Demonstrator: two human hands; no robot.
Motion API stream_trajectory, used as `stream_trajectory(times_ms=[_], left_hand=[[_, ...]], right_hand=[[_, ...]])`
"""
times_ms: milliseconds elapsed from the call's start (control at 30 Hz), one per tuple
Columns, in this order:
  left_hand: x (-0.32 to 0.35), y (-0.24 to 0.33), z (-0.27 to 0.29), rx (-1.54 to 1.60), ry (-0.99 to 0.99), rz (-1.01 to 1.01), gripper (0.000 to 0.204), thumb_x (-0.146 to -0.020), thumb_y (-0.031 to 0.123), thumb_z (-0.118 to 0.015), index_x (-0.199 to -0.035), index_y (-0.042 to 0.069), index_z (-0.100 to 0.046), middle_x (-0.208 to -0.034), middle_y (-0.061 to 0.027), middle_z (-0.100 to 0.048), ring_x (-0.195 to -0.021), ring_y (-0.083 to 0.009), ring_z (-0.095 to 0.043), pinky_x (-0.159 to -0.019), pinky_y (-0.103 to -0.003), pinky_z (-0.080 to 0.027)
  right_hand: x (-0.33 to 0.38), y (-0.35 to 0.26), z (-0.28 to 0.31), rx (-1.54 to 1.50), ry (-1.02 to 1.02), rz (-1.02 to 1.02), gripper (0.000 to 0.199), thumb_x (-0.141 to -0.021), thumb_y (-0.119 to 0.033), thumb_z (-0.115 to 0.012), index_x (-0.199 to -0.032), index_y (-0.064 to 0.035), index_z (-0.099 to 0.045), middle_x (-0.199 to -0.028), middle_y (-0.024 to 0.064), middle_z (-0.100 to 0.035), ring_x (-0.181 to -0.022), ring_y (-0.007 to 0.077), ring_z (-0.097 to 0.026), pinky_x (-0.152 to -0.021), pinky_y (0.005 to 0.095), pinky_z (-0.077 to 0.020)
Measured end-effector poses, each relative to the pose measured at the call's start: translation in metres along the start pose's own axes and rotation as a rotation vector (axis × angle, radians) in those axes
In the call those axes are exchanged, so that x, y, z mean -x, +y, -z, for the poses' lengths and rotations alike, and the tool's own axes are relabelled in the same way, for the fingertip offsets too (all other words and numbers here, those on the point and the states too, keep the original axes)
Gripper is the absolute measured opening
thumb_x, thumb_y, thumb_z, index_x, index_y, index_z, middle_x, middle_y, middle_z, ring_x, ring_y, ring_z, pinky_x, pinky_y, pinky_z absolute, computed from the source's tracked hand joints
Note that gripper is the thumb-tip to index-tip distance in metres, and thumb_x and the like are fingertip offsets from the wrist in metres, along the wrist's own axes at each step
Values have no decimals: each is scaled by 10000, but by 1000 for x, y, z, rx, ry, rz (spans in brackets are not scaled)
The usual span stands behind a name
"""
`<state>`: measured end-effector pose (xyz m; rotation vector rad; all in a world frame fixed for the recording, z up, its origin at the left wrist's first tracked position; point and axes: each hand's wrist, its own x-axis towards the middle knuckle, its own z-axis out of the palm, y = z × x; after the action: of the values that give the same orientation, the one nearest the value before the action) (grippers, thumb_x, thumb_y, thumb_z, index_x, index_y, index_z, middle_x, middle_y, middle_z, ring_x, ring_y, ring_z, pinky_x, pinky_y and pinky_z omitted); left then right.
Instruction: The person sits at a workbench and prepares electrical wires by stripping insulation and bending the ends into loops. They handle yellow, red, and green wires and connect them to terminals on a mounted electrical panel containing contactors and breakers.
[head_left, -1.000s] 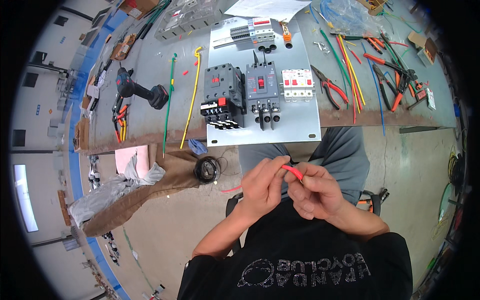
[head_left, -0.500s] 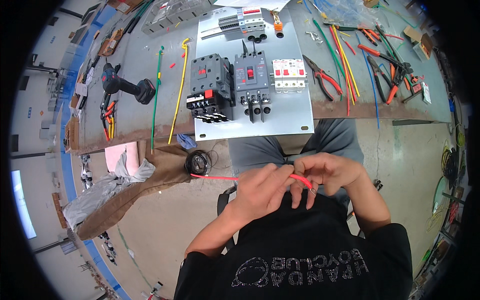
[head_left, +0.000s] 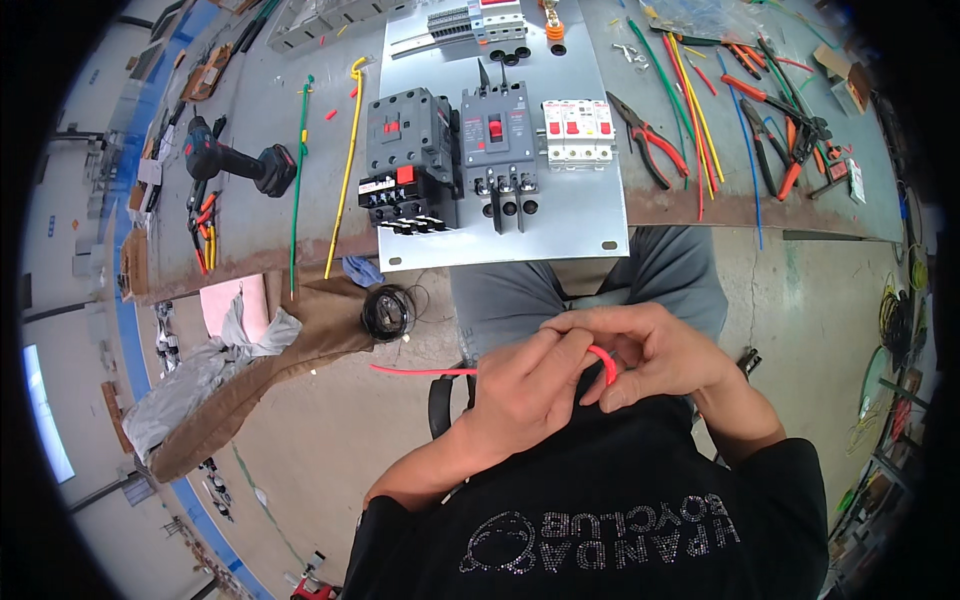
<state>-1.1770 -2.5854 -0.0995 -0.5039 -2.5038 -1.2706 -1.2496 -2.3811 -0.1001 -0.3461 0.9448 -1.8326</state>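
Above my lap, a red wire (head_left: 424,371) runs through both hands, its free length pointing left. My left hand (head_left: 522,385) is closed around it, with the fingertips pinching it near the bend. To the right of those fingers the wire curves sharply downward, and my right hand (head_left: 655,355) grips this bent part between thumb and fingers. The wire's right tip is hidden in the right hand. Beyond my hands, a metal mounting plate (head_left: 590,222) overhangs the table edge, bearing a contactor (head_left: 408,135), a moulded-case breaker (head_left: 497,140) and small breakers (head_left: 578,135).
On the table (head_left: 660,212), pliers (head_left: 650,145), green, red and yellow wires and several cutters lie right of the plate. A cordless drill (head_left: 235,160), a green wire (head_left: 300,190) and a yellow wire (head_left: 346,170) lie left. Another person's leg (head_left: 270,370) and a black cable coil (head_left: 388,312) are left of me.
The red wire's right end, earlier sticking out with a metal tip showing, is now bent more steeply down and covered by my right fingers. My right thumb has come down onto it.
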Motion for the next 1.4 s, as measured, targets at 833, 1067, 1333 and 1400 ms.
stream_trajectory(times_ms=[833, 1067, 1333, 1400], left_hand=[[-17, -7, 11, 263, -51, 370, 290, -1026, 41, -597, -1296, -35, -672, -928, -137, -680, -757, -225, -648, -681, -333, -524], [-26, -20, 33, 640, 74, 603, 284, -1048, 58, -620, -1313, -21, -686, -1002, -69, -744, -818, -85, -635, -752, -240, -540], [-33, -11, 57, 452, 26, 494, 263, -954, 21, -740, -1216, -1, -739, -898, -69, -727, -783, -110, -655, -695, -249, -522], [-31, -13, 57, 208, 57, 277, 271, -943, 47, -759, -1214, 32, -757, -870, -81, -715, -739, -132, -632, -655, -269, -503]], right_hand=[[-8, -15, 46, 512, 316, 301, 679, -898, -183, -794, -1500, -17, -528, -1055, 47, -700, -889, 121, -668, -818, 288, -555], [-29, -55, 111, 1782, 1047, 259, 564, -787, -241, -854, -1285, -38, -683, -1091, 161, -681, -1025, 356, -660, -889, 432, -546], [-41, -80, 144, 1677, 970, 133, 581, -768, -282, -850, -1253, -4, -693, -1037, 181, -681, -928, 349, -680, -836, 439, -553], [-39, -84, 153, 1476, 941, 182, 595, -801, -312, -829, -1272, 18, -676, -1065, 171, -690, -860, 299, -688, -796, 410, -549]])
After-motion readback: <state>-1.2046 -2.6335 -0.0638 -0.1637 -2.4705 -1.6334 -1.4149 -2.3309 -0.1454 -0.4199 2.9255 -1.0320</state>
